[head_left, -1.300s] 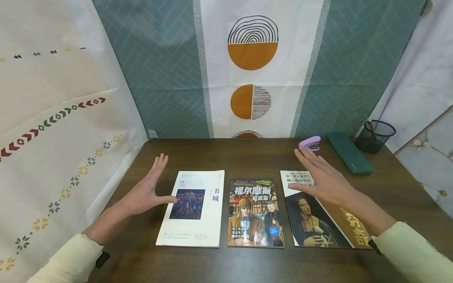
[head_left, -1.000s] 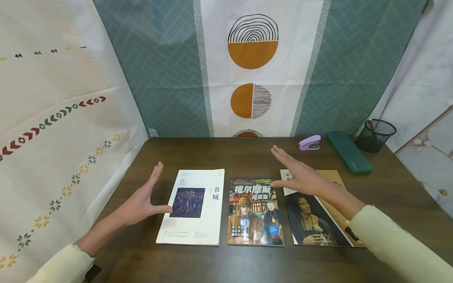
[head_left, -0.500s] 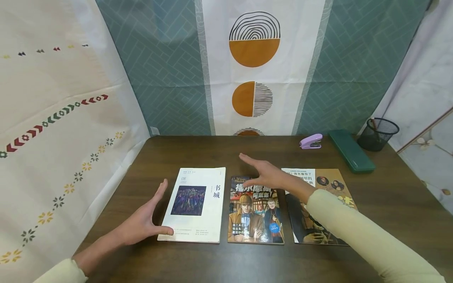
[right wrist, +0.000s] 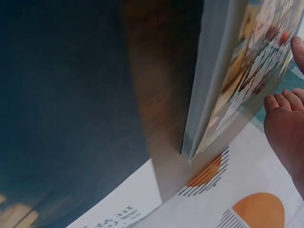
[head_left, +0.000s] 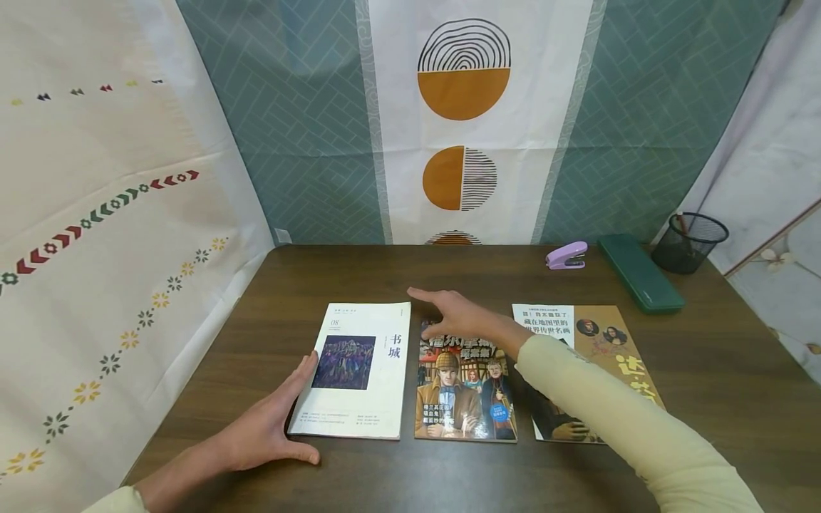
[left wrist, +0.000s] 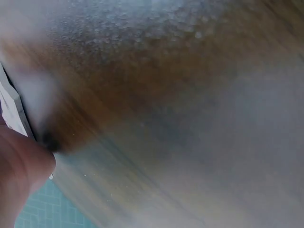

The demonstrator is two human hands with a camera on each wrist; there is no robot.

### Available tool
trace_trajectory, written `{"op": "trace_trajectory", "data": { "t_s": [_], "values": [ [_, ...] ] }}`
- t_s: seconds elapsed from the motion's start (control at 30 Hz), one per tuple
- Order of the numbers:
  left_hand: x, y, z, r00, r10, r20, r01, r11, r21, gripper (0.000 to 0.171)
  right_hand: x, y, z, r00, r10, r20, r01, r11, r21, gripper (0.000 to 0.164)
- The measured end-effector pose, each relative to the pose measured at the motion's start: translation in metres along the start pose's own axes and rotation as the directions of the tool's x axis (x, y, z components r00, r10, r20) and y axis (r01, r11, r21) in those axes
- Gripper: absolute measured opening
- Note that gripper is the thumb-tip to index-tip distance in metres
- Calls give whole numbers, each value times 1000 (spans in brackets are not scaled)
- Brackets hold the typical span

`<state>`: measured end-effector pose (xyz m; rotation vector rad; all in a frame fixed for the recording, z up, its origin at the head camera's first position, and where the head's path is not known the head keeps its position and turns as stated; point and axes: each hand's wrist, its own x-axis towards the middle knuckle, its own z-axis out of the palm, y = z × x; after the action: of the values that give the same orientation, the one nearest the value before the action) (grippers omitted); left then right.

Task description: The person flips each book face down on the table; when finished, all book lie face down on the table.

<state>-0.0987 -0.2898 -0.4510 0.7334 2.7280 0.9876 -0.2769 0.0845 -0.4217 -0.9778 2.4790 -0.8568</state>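
A white book [head_left: 349, 410] with a dark picture lies flat at left on the table. My left hand [head_left: 272, 427] is at its left edge, fingers extended and thumb apart near the lower corner; contact cannot be told. In the left wrist view, part of that hand [left wrist: 26, 166] shows beside the book's edge [left wrist: 16, 111]. My right hand [head_left: 458, 315] reaches over the top of the middle comic-style book [head_left: 449, 399], holding nothing, fingertips near the white book's upper right corner. Its fingers [right wrist: 282, 99] show beyond the middle book [right wrist: 256, 61] in the right wrist view.
A third book [head_left: 603, 349] with a portrait cover lies at right, partly under the right sleeve [head_left: 616, 413]. Along the back right of the table [head_left: 359, 274] are a purple stapler [head_left: 566, 256], a green case [head_left: 641, 274] and a black mesh pen cup [head_left: 688, 246]. Patterned cloths hang behind.
My right hand has swept left from the portrait book to above the middle book's top. My left hand has come down and nearer to the white book's left edge. The books have stayed put.
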Motion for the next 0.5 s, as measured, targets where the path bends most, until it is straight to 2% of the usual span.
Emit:
{"op": "trace_trajectory", "data": {
  "t_s": [0.27, 0.43, 0.5],
  "values": [
    [-1, 3, -2, 1000, -4, 19, 2, 998, 67, 132, 12, -6, 3, 1000, -17, -5, 17, 999, -39, 77],
    [0, 3, -7, 999, -16, 43, 12, 996, 87, 120, 18, -8, 6, 999, -30, -14, 30, 998, -55, 67],
    [1, 3, -10, 998, -22, 56, 15, 993, 121, 117, 20, -8, 7, 999, -32, -19, 31, 998, -61, 64]
  ]
}}
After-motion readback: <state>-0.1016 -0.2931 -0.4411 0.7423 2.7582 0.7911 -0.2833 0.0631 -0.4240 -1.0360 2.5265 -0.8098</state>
